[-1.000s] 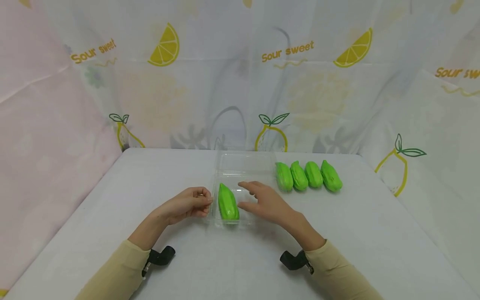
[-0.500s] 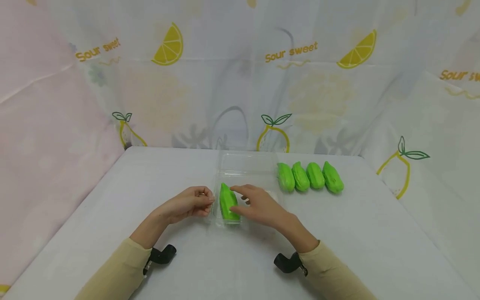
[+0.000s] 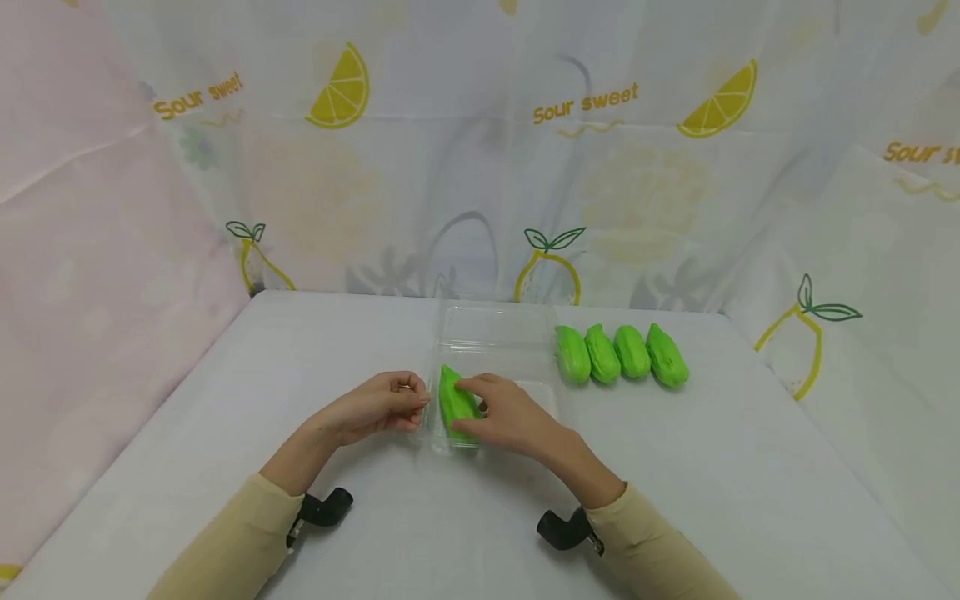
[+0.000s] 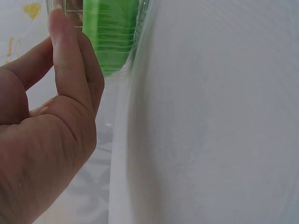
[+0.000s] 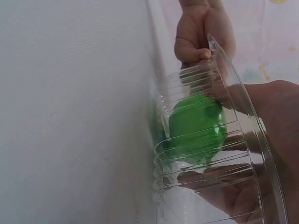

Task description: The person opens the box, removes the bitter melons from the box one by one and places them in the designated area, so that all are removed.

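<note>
A clear plastic clamshell box (image 3: 498, 327) stands with its lid laid back in the head view. Inside its near part, along the left side, lies a bright green oblong fruit (image 3: 447, 392) with a pointed tip. My left hand (image 3: 381, 406) pinches the box's left rim between thumb and fingertips. From the right, my right hand (image 3: 510, 414) reaches over the box, thumb and fingers curved onto the green fruit. Seen through the ridged clear wall in the right wrist view, the fruit (image 5: 196, 123) has the right hand's fingers beside it.
Several matching green fruits (image 3: 621, 354) lie in a row on the white table (image 3: 750, 467), right of the box. Behind the table hangs a white curtain (image 3: 420, 167) printed with lemons. Black camera mounts (image 3: 562, 530) sit at both wrists.
My right hand has moved left, from beside the green fruit to over it, and its fingers have closed onto it. The left hand has stayed at the box's rim.
</note>
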`<state>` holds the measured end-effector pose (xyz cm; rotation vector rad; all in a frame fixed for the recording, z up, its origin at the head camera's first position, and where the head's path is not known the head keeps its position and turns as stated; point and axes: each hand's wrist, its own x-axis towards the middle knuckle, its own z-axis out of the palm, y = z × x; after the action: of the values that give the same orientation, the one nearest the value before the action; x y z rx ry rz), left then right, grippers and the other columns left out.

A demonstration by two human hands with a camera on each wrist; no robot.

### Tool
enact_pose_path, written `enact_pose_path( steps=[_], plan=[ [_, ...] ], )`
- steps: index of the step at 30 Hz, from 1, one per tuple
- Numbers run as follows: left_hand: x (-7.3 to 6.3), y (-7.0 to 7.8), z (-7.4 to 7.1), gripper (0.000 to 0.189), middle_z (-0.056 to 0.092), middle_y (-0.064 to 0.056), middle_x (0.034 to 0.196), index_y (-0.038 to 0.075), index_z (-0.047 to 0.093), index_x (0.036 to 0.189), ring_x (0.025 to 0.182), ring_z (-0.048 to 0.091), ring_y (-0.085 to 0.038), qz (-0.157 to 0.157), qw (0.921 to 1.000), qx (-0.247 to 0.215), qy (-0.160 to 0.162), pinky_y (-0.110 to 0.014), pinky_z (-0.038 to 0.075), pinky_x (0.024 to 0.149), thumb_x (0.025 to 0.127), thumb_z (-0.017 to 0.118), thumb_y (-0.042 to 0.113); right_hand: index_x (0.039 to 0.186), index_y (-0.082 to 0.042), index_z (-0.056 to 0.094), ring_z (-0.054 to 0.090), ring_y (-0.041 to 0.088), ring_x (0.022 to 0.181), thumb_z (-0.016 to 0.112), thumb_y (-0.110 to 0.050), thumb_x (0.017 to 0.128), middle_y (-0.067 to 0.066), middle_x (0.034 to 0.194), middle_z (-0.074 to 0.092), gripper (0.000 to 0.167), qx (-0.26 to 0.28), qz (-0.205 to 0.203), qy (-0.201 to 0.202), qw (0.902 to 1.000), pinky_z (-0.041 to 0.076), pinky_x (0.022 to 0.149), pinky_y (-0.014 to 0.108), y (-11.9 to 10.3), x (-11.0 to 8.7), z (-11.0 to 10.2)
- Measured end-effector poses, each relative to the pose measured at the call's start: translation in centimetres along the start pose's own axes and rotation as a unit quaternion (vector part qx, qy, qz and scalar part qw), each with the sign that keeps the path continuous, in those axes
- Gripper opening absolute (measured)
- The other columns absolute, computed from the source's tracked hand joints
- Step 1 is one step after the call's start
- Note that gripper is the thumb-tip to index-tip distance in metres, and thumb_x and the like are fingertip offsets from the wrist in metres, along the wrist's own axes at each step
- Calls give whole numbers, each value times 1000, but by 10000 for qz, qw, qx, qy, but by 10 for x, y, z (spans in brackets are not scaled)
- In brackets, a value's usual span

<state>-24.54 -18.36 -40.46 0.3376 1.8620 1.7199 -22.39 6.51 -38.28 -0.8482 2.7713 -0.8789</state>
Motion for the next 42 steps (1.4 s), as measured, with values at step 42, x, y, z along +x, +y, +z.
enact_pose_path(
  steps=[42],
  plan=[
    [-2, 4, 2, 13, 57, -1, 79, 5, 51, 101, 71, 58, -8, -47, 10000, -4, 13, -17, 57, 65, 100, 59, 15, 124, -10, 68, 63, 23, 120, 65, -9, 87, 7, 126, 68, 37, -4, -197, 664, 9976, 54, 99, 41, 8, -8, -25]
  ],
)
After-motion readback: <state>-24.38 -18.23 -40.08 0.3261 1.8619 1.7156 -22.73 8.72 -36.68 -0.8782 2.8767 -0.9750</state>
